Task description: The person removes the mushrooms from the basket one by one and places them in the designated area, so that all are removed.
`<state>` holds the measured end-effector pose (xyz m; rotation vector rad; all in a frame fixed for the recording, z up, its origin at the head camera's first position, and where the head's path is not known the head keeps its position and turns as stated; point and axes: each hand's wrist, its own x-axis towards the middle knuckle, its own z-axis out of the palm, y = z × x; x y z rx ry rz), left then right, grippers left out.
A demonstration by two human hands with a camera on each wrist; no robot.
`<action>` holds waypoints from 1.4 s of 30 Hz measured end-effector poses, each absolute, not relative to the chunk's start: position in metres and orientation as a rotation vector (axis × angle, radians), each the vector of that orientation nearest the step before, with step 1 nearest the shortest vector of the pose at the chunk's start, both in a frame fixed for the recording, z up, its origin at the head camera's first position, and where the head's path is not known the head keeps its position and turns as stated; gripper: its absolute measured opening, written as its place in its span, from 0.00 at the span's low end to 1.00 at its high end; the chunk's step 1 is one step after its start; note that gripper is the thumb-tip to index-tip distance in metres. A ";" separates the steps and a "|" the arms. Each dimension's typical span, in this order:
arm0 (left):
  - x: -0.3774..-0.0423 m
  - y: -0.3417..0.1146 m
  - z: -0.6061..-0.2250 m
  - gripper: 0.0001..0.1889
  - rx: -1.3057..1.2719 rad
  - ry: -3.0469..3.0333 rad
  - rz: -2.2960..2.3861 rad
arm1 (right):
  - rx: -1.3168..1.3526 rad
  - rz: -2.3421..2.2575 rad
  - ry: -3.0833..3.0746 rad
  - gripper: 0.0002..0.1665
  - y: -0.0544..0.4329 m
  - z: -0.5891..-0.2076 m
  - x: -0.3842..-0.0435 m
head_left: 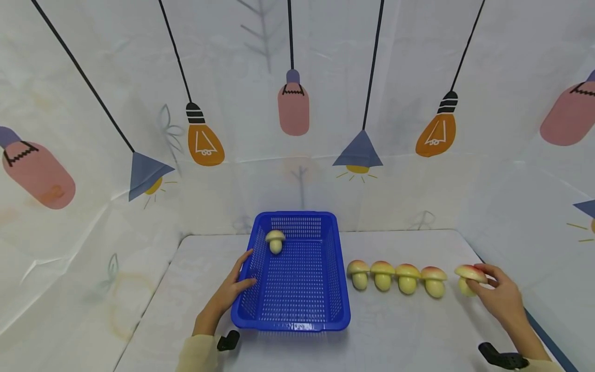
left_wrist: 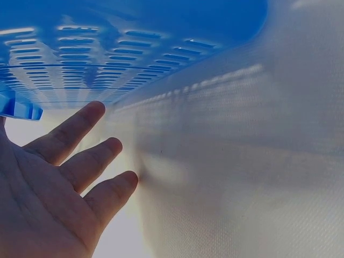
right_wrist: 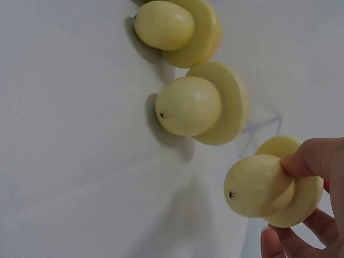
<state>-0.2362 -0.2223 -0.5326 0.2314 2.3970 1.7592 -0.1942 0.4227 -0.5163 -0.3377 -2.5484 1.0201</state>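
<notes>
A blue plastic basket [head_left: 344,310] stands on the table with one toy mushroom [head_left: 276,242] inside, near its far left corner. My left hand [head_left: 228,292] rests at the basket's left rim, with the thumb on it. In the left wrist view, several fingers [left_wrist: 88,161] stretch out straight and apart beside the basket's slotted wall. My right hand [head_left: 499,294] pinches another toy mushroom [right_wrist: 258,185] between thumb and fingers, at the right end of a row. This mushroom has a red-tinted cap and a pale stem, and looks raised off the table in the right wrist view.
Several toy mushrooms [head_left: 407,279] stand in a row right of the basket, caps close together. The white-covered table [head_left: 395,341] meets a cloth wall [head_left: 316,181] printed with lamps behind it. A dark band [head_left: 544,336] runs along the table's right edge.
</notes>
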 end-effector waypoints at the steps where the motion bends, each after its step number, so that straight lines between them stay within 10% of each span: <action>1: -0.236 -0.222 -0.532 0.42 0.230 2.396 1.762 | -0.339 1.015 -2.560 0.28 0.423 -0.517 -0.195; 42: -0.236 -0.222 -0.533 0.42 0.210 2.415 1.747 | -0.405 1.055 -2.701 0.33 0.423 -0.543 -0.207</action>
